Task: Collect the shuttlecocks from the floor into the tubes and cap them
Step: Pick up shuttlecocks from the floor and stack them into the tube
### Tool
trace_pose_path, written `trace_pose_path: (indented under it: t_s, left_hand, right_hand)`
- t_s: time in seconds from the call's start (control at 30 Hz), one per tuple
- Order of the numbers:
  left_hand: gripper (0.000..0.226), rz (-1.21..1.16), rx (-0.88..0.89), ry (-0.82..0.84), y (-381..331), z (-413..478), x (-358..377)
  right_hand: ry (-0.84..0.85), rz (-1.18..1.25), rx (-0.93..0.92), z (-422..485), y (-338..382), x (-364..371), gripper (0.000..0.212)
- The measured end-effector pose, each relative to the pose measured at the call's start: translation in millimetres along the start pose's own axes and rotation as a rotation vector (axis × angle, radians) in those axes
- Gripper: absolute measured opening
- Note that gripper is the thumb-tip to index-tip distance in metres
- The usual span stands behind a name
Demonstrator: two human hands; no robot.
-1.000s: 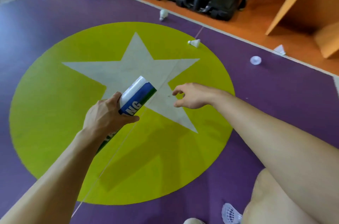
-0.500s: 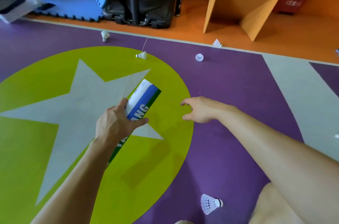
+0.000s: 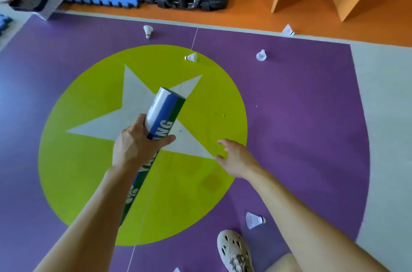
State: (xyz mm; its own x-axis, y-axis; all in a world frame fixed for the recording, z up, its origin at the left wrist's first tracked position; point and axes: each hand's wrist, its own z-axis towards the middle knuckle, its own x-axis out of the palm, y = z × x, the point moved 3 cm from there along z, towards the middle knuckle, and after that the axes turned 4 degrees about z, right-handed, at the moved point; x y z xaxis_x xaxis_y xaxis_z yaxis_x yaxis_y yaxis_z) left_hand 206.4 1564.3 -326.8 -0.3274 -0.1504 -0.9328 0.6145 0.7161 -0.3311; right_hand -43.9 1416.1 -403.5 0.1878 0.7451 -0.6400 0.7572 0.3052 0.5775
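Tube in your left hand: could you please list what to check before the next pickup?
1. Left hand grips the tube securely: ok.
2. Right hand free, fingers relaxed: ok.
3. Tube's top end uncapped: cannot tell.
4. Room left inside the tube: cannot tell.
5. Nearest shuttlecock lies unobstructed beside the shoe: ok.
6. Floor cleared: not ok; a far shuttlecock lies on the purple area.

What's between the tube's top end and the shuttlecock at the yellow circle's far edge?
Nothing: the head view shows only bare floor between the tube in the left hand and that shuttlecock.
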Motion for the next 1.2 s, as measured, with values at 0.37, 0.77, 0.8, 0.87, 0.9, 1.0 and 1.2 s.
trace_pose_path:
  t_s: [0.37, 0.77, 0.8, 0.87, 0.9, 1.0, 1.2]
  left_hand:
    - [0.079, 0.043, -0.056, 0.113, -54, -17, -277]
    - [0.072, -0.058, -0.180, 0.032, 21, 82, -417]
    - [0.073, -0.065, -0.186, 0.029, 35, 104, -421]
    - [0.077, -0.099, -0.183, 0.018, 64, 152, -427]
    - [0.079, -0.124, -0.168, 0.021, 78, 177, -429]
    - [0.075, -0.157, -0.147, 0.028, 109, 247, -441]
    - [0.073, -0.111, -0.121, 0.099, 137, 369, -471]
  right_hand:
    - [0.047, -0.126, -0.009, -99, 158, -211, 0.066]
    - [-0.013, -0.180, -0.208, 8, 395, -279, 0.061]
    - [-0.011, -0.179, -0.207, 28, 416, -277, 0.060]
    - [-0.011, -0.198, -0.198, 71, 454, -271, 0.060]
    - [-0.012, -0.206, -0.201, 91, 471, -267, 0.060]
    - [0.009, -0.229, -0.162, 150, 517, -254, 0.058]
    - [0.049, -0.207, -0.112, 246, 589, -254, 0.056]
